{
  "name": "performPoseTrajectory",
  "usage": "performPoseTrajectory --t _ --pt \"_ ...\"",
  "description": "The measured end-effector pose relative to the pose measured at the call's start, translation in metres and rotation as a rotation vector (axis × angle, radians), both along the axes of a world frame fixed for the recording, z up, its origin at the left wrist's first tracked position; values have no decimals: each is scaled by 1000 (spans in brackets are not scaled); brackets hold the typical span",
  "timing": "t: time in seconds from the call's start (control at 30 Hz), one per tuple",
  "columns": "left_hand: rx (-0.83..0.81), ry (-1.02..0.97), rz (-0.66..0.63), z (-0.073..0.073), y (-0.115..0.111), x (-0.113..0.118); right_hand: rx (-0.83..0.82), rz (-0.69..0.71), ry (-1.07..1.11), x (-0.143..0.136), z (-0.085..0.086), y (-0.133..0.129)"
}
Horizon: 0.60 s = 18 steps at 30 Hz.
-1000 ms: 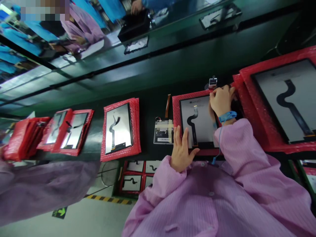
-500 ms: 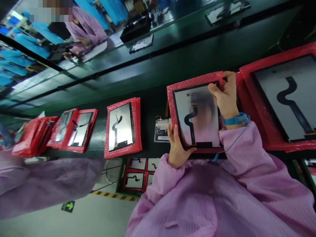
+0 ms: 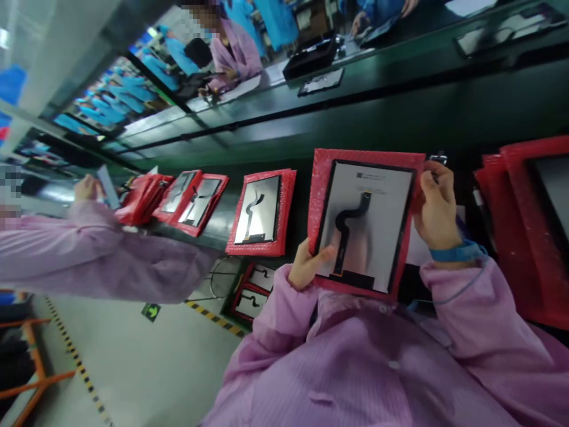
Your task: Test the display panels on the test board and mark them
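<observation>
Between my hands is a display panel [image 3: 384, 237] with a silvery back and a curved black flex cable [image 3: 343, 225], lying on a red bubble-wrap bag [image 3: 320, 184]. My left hand [image 3: 306, 265] grips the lower left edge, its thumb over the panel's front side and the fingers hidden beneath. At the upper right edge, my right hand [image 3: 438, 207] pinches the red bag; a blue wrist strap [image 3: 457, 252] circles that wrist. Bag and panel are tilted towards me above the bench edge.
Left along the bench lie another panel on red bubble wrap [image 3: 258, 210] and several more red bags [image 3: 142, 198]. More red bags [image 3: 533, 237] stand at right. A co-worker's sleeve [image 3: 102, 255] reaches in from the left. Below the bench is a crate of panels [image 3: 251, 296].
The panel and its red bag have been raised off the bench and drawn closer to me. My right hand has shifted from the panel's top corner to the bag's right edge. The view has turned left.
</observation>
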<state>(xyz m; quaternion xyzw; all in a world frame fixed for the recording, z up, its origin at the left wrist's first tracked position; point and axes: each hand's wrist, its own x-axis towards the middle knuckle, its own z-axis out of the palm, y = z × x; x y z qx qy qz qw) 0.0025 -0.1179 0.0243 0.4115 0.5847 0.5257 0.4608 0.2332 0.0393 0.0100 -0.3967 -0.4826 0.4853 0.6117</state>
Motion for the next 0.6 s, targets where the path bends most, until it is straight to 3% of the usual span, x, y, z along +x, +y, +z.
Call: performPoseTrajectory --t 0.17,0.3,0.37,0.47,0.6 --pt "-82 -34 317 32 -1 -105 -251 156 -143 -9 2 -8" --pt "-295 215 384 51 3 -188 -269 187 -301 -15 -5 -9" --pt "-393 358 349 55 7 -211 -240 213 -354 -17 -7 -10" --pt "-443 483 323 56 11 -229 -206 243 -426 -18 -10 -10" --pt "-382 751 451 57 10 -239 -178 258 -531 -17 -12 -11"
